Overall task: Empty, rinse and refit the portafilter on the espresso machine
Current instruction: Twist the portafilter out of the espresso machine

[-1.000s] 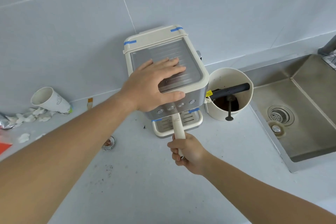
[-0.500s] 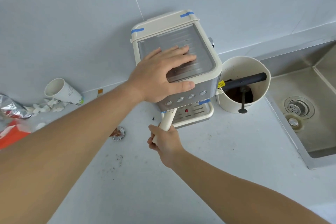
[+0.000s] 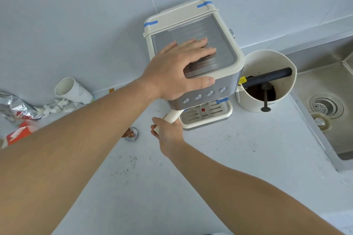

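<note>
A cream and steel espresso machine (image 3: 225, 25) stands against the tiled wall. My left hand (image 3: 179, 70) lies flat on its top, fingers spread, thumb over the front edge above the buttons. The portafilter's cream handle (image 3: 172, 115) sticks out from under the machine's front, angled toward the lower left. My right hand (image 3: 168, 131) is closed around the handle's outer end. The portafilter's basket is hidden beneath the machine body. The drip tray (image 3: 207, 118) shows below.
A cream knock box (image 3: 271, 59) with a dark bar and coffee grounds stands right of the machine. A steel sink (image 3: 332, 120) lies at far right. A small glass (image 3: 131, 134), a tipped paper cup (image 3: 70, 89), foil and wrappers sit left. Loose grounds speckle the counter.
My right hand has swung the portafilter handle from pointing straight toward me to the left. My left hand stays pressed on the machine top. The view shifted.
</note>
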{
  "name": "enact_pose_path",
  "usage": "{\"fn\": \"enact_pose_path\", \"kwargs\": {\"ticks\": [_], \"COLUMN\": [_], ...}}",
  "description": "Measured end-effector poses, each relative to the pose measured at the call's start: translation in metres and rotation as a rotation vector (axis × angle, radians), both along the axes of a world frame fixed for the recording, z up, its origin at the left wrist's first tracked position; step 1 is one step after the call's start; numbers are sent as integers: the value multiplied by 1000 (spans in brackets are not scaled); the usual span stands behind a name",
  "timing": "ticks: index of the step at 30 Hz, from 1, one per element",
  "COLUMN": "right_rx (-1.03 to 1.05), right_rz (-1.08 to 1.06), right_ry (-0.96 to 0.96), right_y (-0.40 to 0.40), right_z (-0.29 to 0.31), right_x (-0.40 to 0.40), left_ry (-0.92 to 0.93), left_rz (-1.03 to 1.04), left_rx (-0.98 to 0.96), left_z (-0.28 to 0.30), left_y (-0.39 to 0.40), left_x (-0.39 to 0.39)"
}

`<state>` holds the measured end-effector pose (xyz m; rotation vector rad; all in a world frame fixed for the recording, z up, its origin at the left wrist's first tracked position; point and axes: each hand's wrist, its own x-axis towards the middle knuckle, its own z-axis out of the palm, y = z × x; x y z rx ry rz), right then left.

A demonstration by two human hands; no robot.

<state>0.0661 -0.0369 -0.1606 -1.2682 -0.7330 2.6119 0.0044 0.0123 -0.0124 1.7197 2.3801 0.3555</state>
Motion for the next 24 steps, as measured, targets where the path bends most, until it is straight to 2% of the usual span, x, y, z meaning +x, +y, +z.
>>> {"fn": "enact_pose_path", "kwargs": {"ticks": [12,24], "right_rx": [-76,-91], "right_rz": [16,116], "right_ry": [-33,-103], "right_y": [-16,-8], "right_z": [-15,-22], "right_x": [12,92], "left_ry": [7,19], "left_rz": [-8,-6], "left_rx": [11,22], "left_z": [-1,-2], "left_y": [-2,-1], "left_x": [-2,-1]}}
